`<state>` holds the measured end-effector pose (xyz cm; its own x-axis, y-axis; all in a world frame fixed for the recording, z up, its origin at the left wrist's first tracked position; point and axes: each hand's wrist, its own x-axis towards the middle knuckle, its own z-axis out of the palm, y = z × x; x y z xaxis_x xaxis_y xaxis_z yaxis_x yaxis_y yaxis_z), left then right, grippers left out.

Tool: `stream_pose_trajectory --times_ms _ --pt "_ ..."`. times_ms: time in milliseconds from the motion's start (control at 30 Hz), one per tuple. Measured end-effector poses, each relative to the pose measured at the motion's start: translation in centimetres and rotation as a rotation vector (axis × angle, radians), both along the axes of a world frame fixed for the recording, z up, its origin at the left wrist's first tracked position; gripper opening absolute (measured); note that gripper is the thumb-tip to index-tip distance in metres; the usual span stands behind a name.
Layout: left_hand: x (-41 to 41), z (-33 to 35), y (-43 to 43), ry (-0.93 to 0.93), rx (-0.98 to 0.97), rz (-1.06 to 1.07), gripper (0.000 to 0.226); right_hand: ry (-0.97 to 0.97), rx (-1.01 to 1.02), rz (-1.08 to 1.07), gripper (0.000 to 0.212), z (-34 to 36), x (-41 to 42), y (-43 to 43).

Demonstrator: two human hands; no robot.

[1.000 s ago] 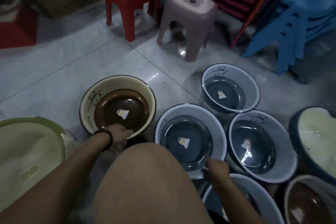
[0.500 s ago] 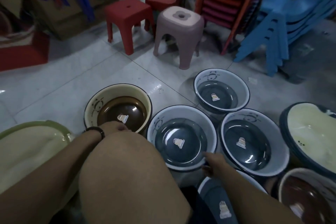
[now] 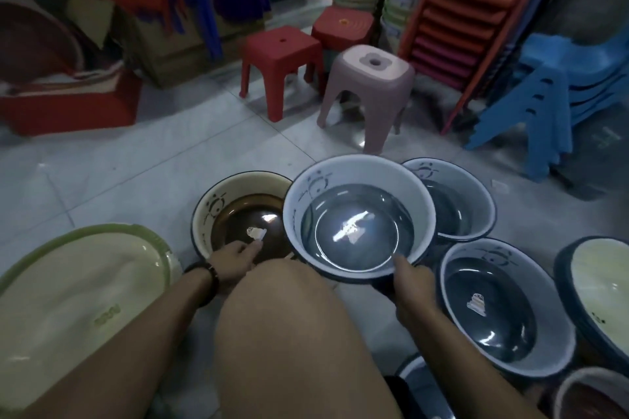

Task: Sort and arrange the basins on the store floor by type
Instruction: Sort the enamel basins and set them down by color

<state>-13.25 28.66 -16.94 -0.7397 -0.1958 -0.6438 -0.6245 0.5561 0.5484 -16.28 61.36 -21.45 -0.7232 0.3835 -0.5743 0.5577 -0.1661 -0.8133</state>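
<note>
My right hand (image 3: 410, 286) grips the near rim of a grey-blue basin (image 3: 357, 224) with a white wall, held raised and tilted above the floor. My left hand (image 3: 235, 260) rests on the near rim of a brown basin (image 3: 238, 211) with a cream wall, which stands on the tiles. Two more grey-blue basins sit on the floor, one behind the lifted one (image 3: 456, 204) and one to its right (image 3: 493, 309). My bare knee hides the floor under the hands.
A large green-rimmed cream basin (image 3: 68, 299) lies at the left. A dark-rimmed cream basin (image 3: 599, 286) and a brown one (image 3: 592, 395) are at the right. A pink stool (image 3: 371, 88), red stools (image 3: 279, 58), stacked red and blue chairs (image 3: 544, 78) stand behind.
My right hand has lifted the middle grey-blue basin off the floor and tilted it up. My left hand stays at the brown basin's near rim. The view has tilted upward.
</note>
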Motion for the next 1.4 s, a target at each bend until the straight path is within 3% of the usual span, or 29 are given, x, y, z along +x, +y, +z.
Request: stream_pose_trajectory --times_ms 100,267,500,667,867,1000,1267,1400 --pt "-0.2 -0.5 0.1 0.101 0.265 0.298 0.047 0.039 -0.143 0.059 0.022 -0.1 -2.2 -5.0" --pt "-1.2 -5.1 -1.0 0.364 0.221 0.671 0.038 -0.001 -0.186 0.214 0.016 -2.1 -3.7 -12.2" --pt "-3.0 -10.5 -5.9 0.234 0.171 0.907 0.026 -0.020 0.001 0.350 0.019 -7.1 -7.9 -15.0" --pt "-3.7 -13.2 -6.8 0.189 0.209 0.964 0.040 0.001 0.107 0.402 0.007 -9.9 -11.0 -16.5" --pt "-4.4 -15.6 -5.3 0.182 0.162 1.089 0.033 0.029 0.296 0.482 0.008 -13.4 -12.2 -16.9" --pt "-4.0 -16.7 -4.6 0.161 0.207 1.116 0.043 0.027 0.316 0.526 0.014 -14.9 -12.3 -16.8" --pt "-3.6 -17.5 -3.9 0.178 0.172 1.056 0.113 -0.019 0.329 0.604 0.027 -15.3 -13.0 -16.7" --pt "-3.6 -16.8 -3.9 0.202 0.184 1.042 0.125 -0.089 0.278 0.598 0.034 -15.0 -13.4 -16.6"
